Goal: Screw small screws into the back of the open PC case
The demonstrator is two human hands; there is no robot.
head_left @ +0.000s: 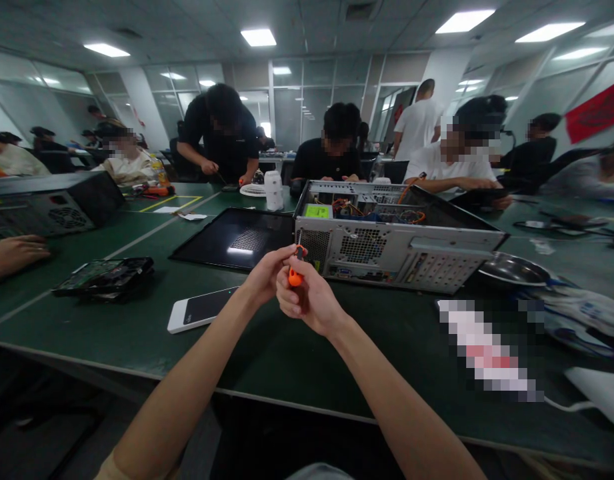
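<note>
Both of my hands meet above the green table (137, 333), just in front of an open grey computer case (387, 250) lying on its side. My right hand (309, 300) grips the orange handle of a small screwdriver (297, 270), its shaft pointing up toward the case's rear panel. The fingertips of my left hand (267, 270) pinch the same screwdriver near the top of its handle. Inside the case I see coloured wires and a green part.
The case's black side panel (231, 237) lies flat to its left. A white phone (199, 310) rests near my left forearm, a dark circuit board (104, 277) further left. A metal bowl (514, 270) sits right of the case. Several people work across the table; another person's hand (11, 253) rests at far left.
</note>
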